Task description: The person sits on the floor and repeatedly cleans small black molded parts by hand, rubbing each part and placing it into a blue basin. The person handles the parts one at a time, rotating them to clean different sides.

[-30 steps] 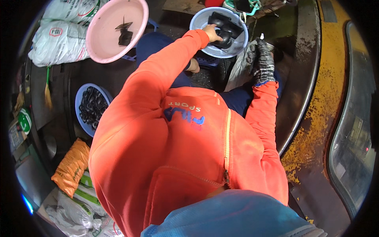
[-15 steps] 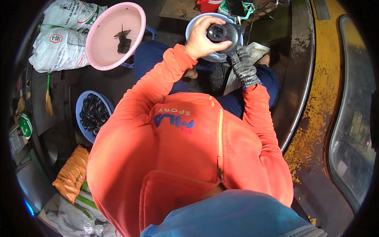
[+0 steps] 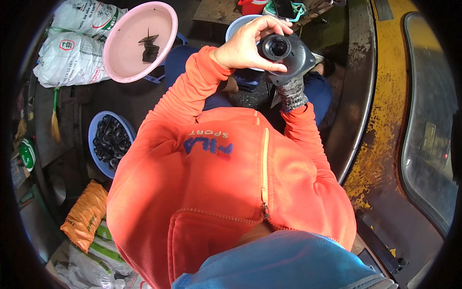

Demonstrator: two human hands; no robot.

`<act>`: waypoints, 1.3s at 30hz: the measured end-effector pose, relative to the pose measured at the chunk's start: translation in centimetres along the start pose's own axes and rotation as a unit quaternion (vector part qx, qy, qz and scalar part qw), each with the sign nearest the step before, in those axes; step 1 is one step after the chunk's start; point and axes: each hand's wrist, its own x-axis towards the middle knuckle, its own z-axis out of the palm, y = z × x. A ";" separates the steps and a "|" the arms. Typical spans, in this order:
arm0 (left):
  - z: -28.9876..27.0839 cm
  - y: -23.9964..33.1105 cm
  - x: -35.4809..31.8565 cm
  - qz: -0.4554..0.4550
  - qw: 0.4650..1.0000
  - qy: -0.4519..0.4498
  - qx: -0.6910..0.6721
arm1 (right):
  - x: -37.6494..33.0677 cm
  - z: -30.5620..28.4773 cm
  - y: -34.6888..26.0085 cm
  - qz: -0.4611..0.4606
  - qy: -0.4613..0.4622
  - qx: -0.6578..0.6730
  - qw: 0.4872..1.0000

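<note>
Pink basin (image 3: 126,45) leftmost; then our left hand (image 3: 245,48), fingers clamped around the collar (image 3: 266,47) of the black part (image 3: 294,55); our gloved right hand (image 3: 291,94) lies beneath, its fingers hidden, grip unclear. We should support the flange (image 3: 304,59) evenly.

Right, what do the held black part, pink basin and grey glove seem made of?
Black part: probably moulded plastic, semi-gloss, given its soft highlights. Pink basin: likely smooth plastic, from its uniform colour. Grey glove: apparently knitted yarn, matt, from its speckled texture.

black part (image 3: 299,59): smooth, glossy plastic | glove (image 3: 292,95): rough knit | pink basin (image 3: 126,45): smooth plastic
</note>
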 end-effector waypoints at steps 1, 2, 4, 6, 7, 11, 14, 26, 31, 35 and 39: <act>-0.2 0.3 0.2 0.013 0.998 -0.036 0.049 | -0.1 0.5 -0.2 0.008 0.009 0.078 0.997; -0.6 0.6 0.5 0.026 0.992 -0.072 0.097 | -0.2 0.9 -0.4 0.021 0.022 0.108 0.994; -1.1 1.0 1.0 0.084 0.967 -0.128 0.204 | -0.4 1.3 -0.7 0.047 0.048 0.165 0.984; -1.5 1.4 0.8 0.046 0.957 -0.154 0.243 | -0.7 1.1 -0.9 0.057 0.045 0.095 0.993; -1.6 1.5 0.6 0.036 0.948 -0.167 0.267 | -0.8 0.9 -1.0 0.045 0.033 0.038 0.998; -0.6 1.1 -0.5 -0.037 0.985 -0.113 0.125 | -1.3 -0.1 -0.3 0.003 0.024 -0.096 0.995; 1.4 0.2 -1.6 -0.019 0.981 -0.040 0.189 | -1.8 -0.3 1.1 0.039 0.005 -0.018 0.999; 5.1 0.1 -1.7 -0.029 0.959 0.138 0.248 | -1.7 -1.5 0.3 0.005 -0.013 -0.120 0.993; 4.2 0.5 -1.4 -0.023 0.971 0.103 0.215 | -0.8 -1.8 -2.3 -0.014 -0.087 -0.245 0.965; 3.1 0.7 -1.6 -0.097 0.992 0.035 0.077 | -1.1 -1.8 -3.3 -0.110 -0.105 -0.346 0.926; 1.7 0.5 -1.6 -0.111 0.989 -0.089 0.040 | -2.3 -2.0 -3.1 0.006 -0.136 -0.173 0.975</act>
